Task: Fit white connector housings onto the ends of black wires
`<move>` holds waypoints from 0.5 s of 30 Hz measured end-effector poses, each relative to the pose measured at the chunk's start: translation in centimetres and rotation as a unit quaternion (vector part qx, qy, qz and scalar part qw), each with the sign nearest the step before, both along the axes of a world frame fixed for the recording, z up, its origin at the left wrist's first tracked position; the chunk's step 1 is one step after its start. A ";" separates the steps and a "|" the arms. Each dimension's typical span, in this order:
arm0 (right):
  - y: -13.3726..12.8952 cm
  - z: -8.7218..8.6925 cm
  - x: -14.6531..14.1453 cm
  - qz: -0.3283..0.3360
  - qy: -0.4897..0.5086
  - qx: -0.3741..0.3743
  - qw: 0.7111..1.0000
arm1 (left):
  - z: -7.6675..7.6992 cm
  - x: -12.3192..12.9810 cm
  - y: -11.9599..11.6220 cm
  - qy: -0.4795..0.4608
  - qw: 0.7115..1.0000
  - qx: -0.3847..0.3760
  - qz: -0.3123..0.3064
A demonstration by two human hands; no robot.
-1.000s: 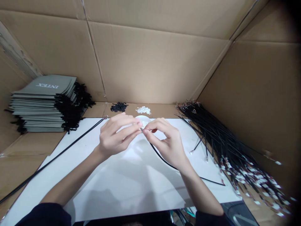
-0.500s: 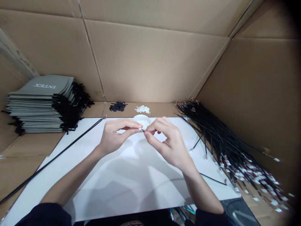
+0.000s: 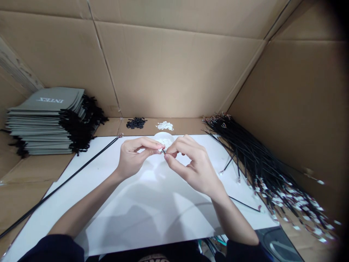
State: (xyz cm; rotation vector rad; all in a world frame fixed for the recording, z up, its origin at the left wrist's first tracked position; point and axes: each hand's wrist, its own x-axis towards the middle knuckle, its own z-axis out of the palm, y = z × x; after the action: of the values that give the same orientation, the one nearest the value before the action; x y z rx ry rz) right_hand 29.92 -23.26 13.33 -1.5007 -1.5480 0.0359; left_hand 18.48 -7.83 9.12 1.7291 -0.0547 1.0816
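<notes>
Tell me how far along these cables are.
Apparently done: the cable pile at right, many near ends carrying white connectors. In hand: a dark cable end, pinched between left hand and right hand. Seemingly remaining: the cables at left, visible ends showing loose wires. Exact counts can't be told.

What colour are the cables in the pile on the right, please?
The cables are black; the head view shows it best.

A bowl [image 3: 164, 135] sat before you at the far edge of the surface [image 3: 131, 218]. Just behind it lay a connector pile [image 3: 165, 126], with a tube pile [image 3: 136, 123] to its left. A stack of sheets [image 3: 46, 103] stood to your far left; a cable bundle [image 3: 253, 156] lay to your right.
</notes>
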 end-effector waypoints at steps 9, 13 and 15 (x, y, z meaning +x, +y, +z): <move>0.1 0.0 0.1 0.006 0.001 0.002 1.000 | -0.2 0.1 0.1 -0.011 1.000 0.000 -0.015; 0.1 0.1 0.1 0.009 -0.003 0.001 1.000 | -0.2 0.1 0.1 -0.011 1.000 0.002 -0.016; 0.0 0.1 0.1 0.011 -0.003 0.001 1.000 | -0.2 0.1 0.0 -0.017 1.000 0.002 -0.019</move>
State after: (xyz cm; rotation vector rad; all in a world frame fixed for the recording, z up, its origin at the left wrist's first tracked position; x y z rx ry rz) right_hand 30.06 -23.28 13.45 -1.4833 -1.5680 0.0419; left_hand 18.57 -7.82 8.93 1.7069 -0.1112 1.0828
